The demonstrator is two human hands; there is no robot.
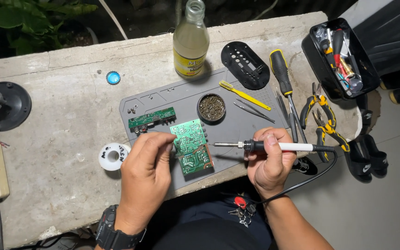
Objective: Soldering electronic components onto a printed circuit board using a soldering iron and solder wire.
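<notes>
Left hand (145, 163) is gripping the left edge of a green circuit board (190, 146), fingers closed on it, holding it tilted on the grey silicone mat (163, 99) near the worktop's (65, 115) front edge. Right hand (268, 156) is wrapping tight around a soldering iron (274, 146), tip pointing left, hovering just right of the board, not touching it. A smaller green board (151, 118) is lying just beyond the left hand, with loose screws (132, 110) beside it. A solder spool (113, 155) is sitting left of the left hand. A round tin of brass tip cleaner (211, 107) is sitting behind the board. A yellow brush (245, 95), tweezers (254, 110), a screwdriver (283, 78) and pliers (322, 118) are lying to the right; a glass bottle (190, 41) is standing at the back.
</notes>
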